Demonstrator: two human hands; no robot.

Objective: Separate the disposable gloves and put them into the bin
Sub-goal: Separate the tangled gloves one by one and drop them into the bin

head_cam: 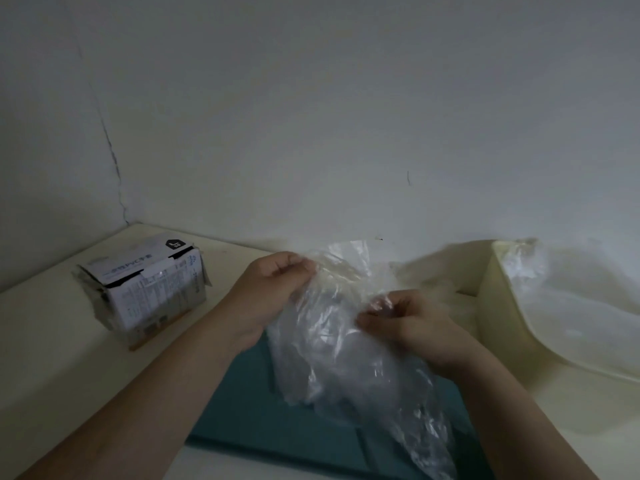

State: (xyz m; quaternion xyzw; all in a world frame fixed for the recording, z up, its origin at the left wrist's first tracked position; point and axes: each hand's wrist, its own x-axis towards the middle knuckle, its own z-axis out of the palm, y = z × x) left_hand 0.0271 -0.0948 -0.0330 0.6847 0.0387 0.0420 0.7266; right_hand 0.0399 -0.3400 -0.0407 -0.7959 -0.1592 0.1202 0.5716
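Nearest the camera, a teal mat (242, 414) lies on the pale table (52, 341), its near edge running close to the bottom of the view. Above it hangs a bunch of clear disposable gloves (339, 362), held up off the mat and trailing down towards the lower right. The left hand (277, 282) grips the top of the bunch with curled fingers. The right hand (405, 320) pinches a layer of the plastic a little lower, thumb against fingertips. The two hands are close together, with only crumpled film between them.

To the left, well apart from the hands, stands an opened cardboard box (145, 289) with a torn top; bare table lies between it and the left forearm. To the right, just beside the right hand, is a cream bin (498, 278) with more clear gloves (571, 306) inside, some draped over its rim.

The table meets a plain white wall (311, 116), which has a dark crack (110, 150) running down near the left corner.
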